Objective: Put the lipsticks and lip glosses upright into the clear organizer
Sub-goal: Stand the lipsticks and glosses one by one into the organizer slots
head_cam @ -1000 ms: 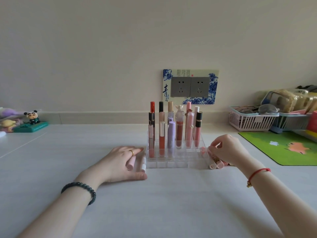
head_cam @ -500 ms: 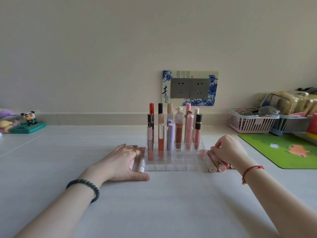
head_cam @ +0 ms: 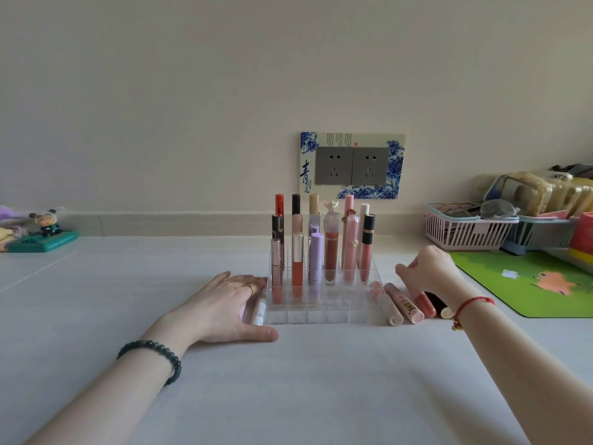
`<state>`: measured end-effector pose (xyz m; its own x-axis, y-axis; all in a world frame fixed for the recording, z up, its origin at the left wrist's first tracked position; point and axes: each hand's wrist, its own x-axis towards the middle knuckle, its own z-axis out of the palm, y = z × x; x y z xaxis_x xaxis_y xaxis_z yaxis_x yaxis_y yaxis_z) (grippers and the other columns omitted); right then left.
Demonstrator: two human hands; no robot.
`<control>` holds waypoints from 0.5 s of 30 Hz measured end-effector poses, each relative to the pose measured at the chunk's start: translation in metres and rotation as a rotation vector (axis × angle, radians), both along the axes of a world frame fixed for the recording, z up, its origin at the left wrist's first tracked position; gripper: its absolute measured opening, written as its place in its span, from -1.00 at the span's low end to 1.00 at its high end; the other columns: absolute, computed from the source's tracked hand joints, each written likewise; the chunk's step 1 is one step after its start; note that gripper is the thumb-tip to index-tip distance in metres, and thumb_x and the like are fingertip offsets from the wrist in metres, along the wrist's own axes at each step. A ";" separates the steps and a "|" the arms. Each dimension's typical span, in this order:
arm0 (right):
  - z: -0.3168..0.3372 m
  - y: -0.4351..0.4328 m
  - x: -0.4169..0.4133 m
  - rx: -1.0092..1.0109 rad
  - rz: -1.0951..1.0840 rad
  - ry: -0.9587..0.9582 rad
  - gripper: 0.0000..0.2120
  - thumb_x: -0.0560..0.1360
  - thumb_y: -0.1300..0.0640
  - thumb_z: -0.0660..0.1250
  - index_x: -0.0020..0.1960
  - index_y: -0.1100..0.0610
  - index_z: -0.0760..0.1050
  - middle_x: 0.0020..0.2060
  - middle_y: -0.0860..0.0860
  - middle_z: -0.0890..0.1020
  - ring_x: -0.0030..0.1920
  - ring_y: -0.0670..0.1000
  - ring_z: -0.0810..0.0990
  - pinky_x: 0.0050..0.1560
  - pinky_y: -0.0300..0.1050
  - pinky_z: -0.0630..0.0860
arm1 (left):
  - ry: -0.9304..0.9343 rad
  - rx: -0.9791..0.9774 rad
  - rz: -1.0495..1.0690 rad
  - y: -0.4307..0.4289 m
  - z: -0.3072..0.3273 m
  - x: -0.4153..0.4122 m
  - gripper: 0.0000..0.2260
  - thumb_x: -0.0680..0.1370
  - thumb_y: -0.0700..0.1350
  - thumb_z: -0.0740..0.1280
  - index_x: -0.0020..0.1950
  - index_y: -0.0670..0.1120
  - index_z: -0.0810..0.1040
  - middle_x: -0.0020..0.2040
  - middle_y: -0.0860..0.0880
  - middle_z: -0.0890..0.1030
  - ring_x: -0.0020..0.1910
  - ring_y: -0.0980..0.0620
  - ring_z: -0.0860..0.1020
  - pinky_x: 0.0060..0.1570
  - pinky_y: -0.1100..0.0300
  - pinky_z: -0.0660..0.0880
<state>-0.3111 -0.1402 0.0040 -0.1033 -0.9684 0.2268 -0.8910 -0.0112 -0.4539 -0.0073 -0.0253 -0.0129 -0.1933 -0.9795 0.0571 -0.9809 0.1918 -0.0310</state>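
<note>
Black tube [head_cam: 435, 302] now shows beside the shifted right hand [head_cam: 428, 273].

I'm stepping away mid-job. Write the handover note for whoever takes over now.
Left hand: flat on the table, fingers resting on loose tubes left of the organizer.
Right hand: curled over the lying tubes right of the organizer; whether it grips one is unclear.
Done: rear rows hold upright tubes.
Left: stand the tubes from both sides in the empty front rows.
</note>
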 end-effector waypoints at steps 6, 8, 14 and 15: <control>0.037 0.025 -0.007 -0.260 0.167 -0.372 -0.70 0.50 0.05 0.23 -0.16 0.26 0.58 -0.34 0.19 0.59 -0.46 0.01 0.37 -0.44 -0.16 0.30 | -0.003 -0.055 -0.028 0.000 -0.003 0.001 0.14 0.04 0.62 -0.21 0.49 0.02 0.07 0.52 0.06 0.11 0.49 0.16 0.01 0.44 0.19 -0.18; 0.051 0.041 -0.001 -0.368 0.247 -0.527 -0.77 0.51 0.07 0.22 -0.11 0.19 0.56 -0.35 0.06 0.57 -0.41 -0.01 0.44 -0.40 -0.16 0.37 | 0.020 -0.063 -0.039 0.000 -0.005 0.003 0.10 0.08 0.61 -0.23 0.49 0.03 0.08 0.51 0.08 0.12 0.49 0.19 0.01 0.44 0.20 -0.19; 0.056 0.070 0.041 -0.394 0.521 -0.700 -0.89 0.50 0.18 0.23 -0.04 0.18 0.50 -0.31 -0.01 0.60 -0.47 -0.25 0.54 -0.43 -0.41 0.50 | 0.095 -0.097 -0.081 0.000 -0.005 0.002 0.04 0.15 0.59 -0.28 0.35 -0.02 0.35 0.41 0.09 0.36 0.46 0.19 0.13 0.45 0.17 -0.10; 0.051 0.070 0.048 -0.385 0.543 -0.680 -0.89 0.50 0.19 0.24 -0.03 0.19 0.49 -0.30 -0.02 0.60 -0.46 -0.27 0.55 -0.42 -0.42 0.50 | 0.112 -0.101 -0.086 0.000 -0.006 0.002 0.00 0.17 0.58 -0.26 0.30 -0.02 0.39 0.38 0.09 0.40 0.45 0.18 0.16 0.45 0.16 -0.08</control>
<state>-0.2628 -0.0701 0.0554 0.1114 -0.7943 0.5972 -0.2667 -0.6028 -0.7520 -0.0048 -0.0248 -0.0184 -0.2633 -0.9477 0.1803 -0.9594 0.2769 0.0540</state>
